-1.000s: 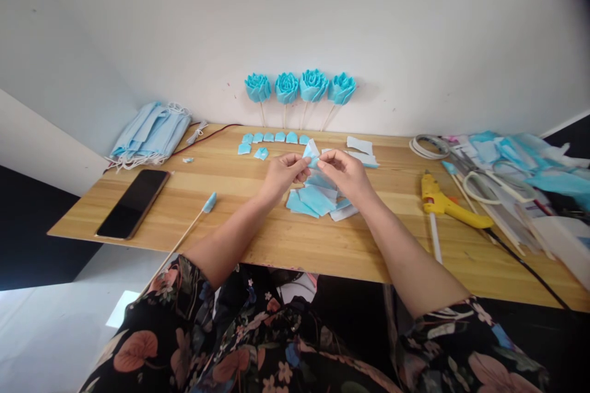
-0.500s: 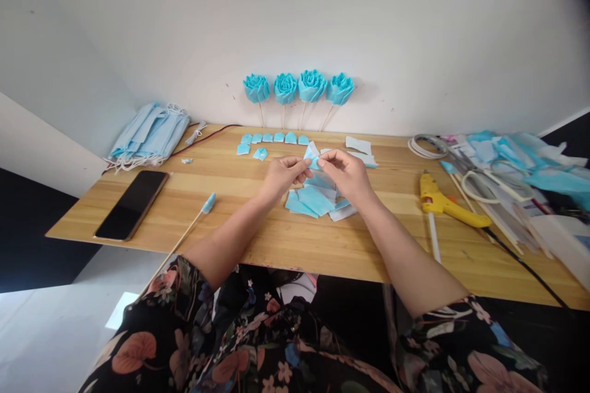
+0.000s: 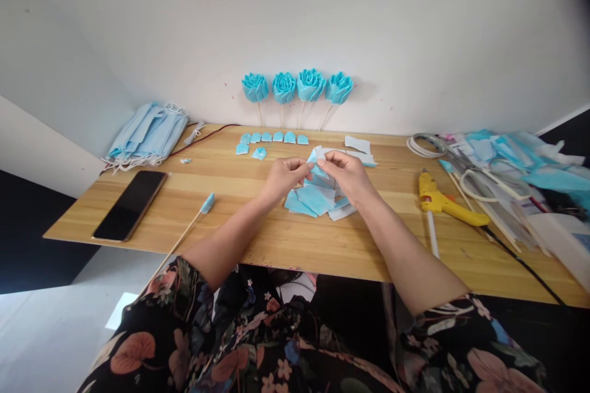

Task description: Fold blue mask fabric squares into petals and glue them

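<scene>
Between my two hands is a small piece of blue and white mask fabric (image 3: 316, 154), pinched at its sides. My left hand (image 3: 289, 175) grips it with thumb and forefinger. On the other side my right hand (image 3: 345, 175) pinches the same piece, fingers curled. Cut blue and white fabric pieces (image 3: 310, 201) lie in a loose pile under the hands. Beyond them, several folded blue petals (image 3: 278, 136) sit in a row, with a pointed one (image 3: 259, 153) nearer. A stick with a blue bud tip (image 3: 208, 203) rests left of my left forearm.
Several blue fabric roses (image 3: 311, 85) on sticks lean against the wall. At left are a mask stack (image 3: 148, 132) and a phone (image 3: 130, 205). On the right lie a yellow glue gun (image 3: 431, 196), scissors (image 3: 495, 186), a tape roll (image 3: 426, 145) and blue scraps (image 3: 553, 163).
The fabric piece has shifted slightly between my fingers, and more of its blue side shows above them. Both hands stay nearly in place; the whole view has shifted a little.
</scene>
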A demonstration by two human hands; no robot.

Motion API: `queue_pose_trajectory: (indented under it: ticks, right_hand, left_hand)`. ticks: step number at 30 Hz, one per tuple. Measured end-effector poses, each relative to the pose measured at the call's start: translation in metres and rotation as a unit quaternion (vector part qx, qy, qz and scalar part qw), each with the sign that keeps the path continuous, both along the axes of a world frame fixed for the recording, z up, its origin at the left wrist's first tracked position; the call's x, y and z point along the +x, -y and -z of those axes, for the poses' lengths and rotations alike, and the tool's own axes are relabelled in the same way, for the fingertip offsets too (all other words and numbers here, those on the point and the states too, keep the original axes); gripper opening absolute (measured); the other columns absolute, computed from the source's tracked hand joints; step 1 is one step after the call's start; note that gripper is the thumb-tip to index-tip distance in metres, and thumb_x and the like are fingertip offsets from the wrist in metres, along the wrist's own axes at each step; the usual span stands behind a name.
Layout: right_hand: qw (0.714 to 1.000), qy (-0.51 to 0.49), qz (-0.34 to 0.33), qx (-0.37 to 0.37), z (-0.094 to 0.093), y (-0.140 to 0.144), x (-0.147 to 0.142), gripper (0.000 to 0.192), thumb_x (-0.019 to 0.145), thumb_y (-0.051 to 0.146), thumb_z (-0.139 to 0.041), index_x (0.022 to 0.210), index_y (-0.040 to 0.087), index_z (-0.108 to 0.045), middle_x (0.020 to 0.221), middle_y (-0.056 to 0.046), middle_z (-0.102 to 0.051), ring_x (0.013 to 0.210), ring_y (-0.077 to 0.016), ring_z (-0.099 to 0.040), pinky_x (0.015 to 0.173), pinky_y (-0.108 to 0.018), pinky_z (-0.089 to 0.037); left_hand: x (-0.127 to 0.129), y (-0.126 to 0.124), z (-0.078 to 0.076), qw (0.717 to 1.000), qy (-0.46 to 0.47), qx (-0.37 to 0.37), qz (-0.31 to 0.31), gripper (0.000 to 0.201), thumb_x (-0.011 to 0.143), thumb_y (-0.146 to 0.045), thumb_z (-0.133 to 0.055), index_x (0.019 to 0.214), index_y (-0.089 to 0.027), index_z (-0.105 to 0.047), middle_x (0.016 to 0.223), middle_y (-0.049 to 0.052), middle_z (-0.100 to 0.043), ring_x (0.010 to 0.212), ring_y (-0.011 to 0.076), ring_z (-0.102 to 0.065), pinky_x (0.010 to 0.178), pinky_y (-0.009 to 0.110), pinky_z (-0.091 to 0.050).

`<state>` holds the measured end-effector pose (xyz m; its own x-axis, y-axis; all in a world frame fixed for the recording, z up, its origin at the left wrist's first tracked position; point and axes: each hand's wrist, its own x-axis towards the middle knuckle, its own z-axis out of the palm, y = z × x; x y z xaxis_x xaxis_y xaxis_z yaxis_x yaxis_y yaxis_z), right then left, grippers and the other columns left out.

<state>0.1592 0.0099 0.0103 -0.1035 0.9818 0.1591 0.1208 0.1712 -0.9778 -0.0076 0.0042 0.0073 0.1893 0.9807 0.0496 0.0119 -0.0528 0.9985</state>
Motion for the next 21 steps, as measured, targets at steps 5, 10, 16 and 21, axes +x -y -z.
queue_pose_trajectory:
  ticks: [5,10,16,21]
  right_hand:
    - [0.999,-0.017,0.046,0.015,0.0017,-0.0022,0.0010,0.028,0.071,0.046,-0.073,0.070,0.020,-0.063,0.060,0.004,-0.048,0.058,-0.0107,-0.037,0.054,-0.026,-0.030]
    - [0.998,-0.023,0.051,0.020,0.0018,-0.0024,0.0012,0.027,0.072,0.044,-0.073,0.067,0.020,-0.061,0.060,0.004,-0.046,0.059,-0.0106,-0.037,0.055,-0.026,-0.029]
    - [0.998,-0.018,0.046,0.024,0.0019,-0.0017,-0.0005,0.030,0.073,0.047,-0.073,0.066,0.020,-0.060,0.058,0.004,-0.044,0.057,-0.0103,-0.035,0.054,-0.026,-0.028]
    - [0.999,-0.011,0.027,0.018,0.0056,0.0002,-0.0040,0.033,0.074,0.049,-0.073,0.067,0.021,-0.058,0.056,0.005,-0.040,0.054,-0.0096,-0.032,0.051,-0.026,-0.025]
  left_hand:
    - [-0.0017,0.0011,-0.0043,0.999,0.031,-0.013,-0.012,0.023,0.081,-0.032,-0.066,0.067,-0.014,-0.065,0.063,0.002,-0.064,0.053,0.0067,-0.049,0.053,0.021,-0.038]
    - [-0.0026,0.0000,-0.0055,0.999,0.041,-0.021,-0.016,0.020,0.083,-0.026,-0.063,0.067,-0.014,-0.062,0.061,0.001,-0.062,0.051,0.0061,-0.050,0.052,0.020,-0.038]
    - [-0.0021,-0.0025,-0.0018,0.999,0.033,-0.013,-0.002,0.035,0.087,-0.041,-0.061,0.064,-0.015,-0.060,0.063,0.004,-0.064,0.051,0.0076,-0.052,0.051,0.022,-0.039]
    - [-0.0024,-0.0019,0.0017,0.999,0.017,0.013,0.029,0.042,0.081,-0.053,-0.067,0.064,-0.015,-0.062,0.062,0.004,-0.063,0.052,0.0075,-0.049,0.052,0.022,-0.039]
